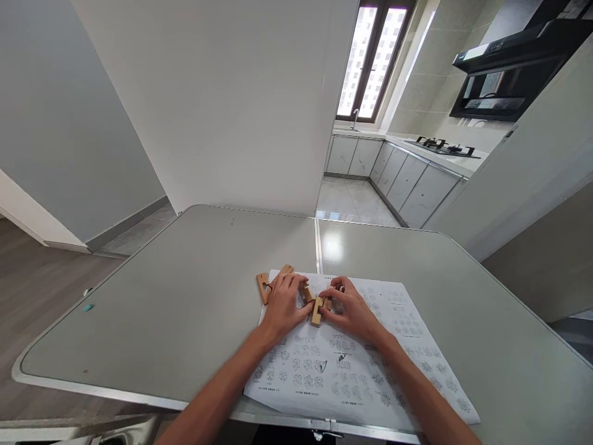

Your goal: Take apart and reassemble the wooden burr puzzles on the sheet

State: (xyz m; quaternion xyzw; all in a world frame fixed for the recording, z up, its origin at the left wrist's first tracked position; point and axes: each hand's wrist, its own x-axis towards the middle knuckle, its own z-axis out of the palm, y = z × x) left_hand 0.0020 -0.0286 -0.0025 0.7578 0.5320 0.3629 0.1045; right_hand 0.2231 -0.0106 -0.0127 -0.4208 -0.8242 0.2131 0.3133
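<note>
Both hands meet over a printed instruction sheet (361, 371) on a grey folding table (176, 309). My left hand (285, 303) curls its fingers around small wooden puzzle pieces (317, 310), and my right hand (349, 306) pinches the same cluster from the right. A short wooden bar sticks down between the two hands. Another notched wooden piece (263, 287) lies loose on the table just left of my left hand, beside a further piece (286, 270) at the sheet's top edge.
A small teal speck (88, 307) lies near the table's left edge. A white wall stands behind the table. A kitchen with cabinets (407, 179), a stove (440, 147) and a range hood (509, 74) opens at the back right.
</note>
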